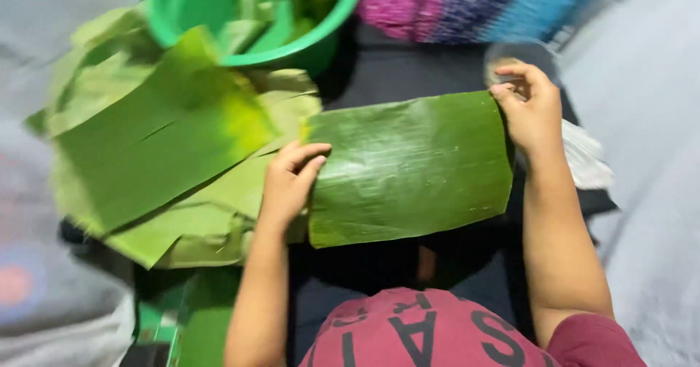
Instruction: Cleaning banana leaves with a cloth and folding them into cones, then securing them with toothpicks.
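A glossy dark green piece of banana leaf [408, 170] is stretched flat between my two hands over a dark surface. My left hand [288, 181] grips its left edge, thumb on top. At the leaf's upper right corner my right hand [532, 111] pinches the edge with its fingertips. A pile of paler banana leaf pieces [160, 148] lies just left of my left hand.
A green plastic basin [248, 17] holding cut leaf strips stands at the top, behind the pile. A small round container [510, 53] sits by my right hand, with white cloth or plastic [587, 155] beside it. Colourful woven fabric [474, 2] lies at the top right.
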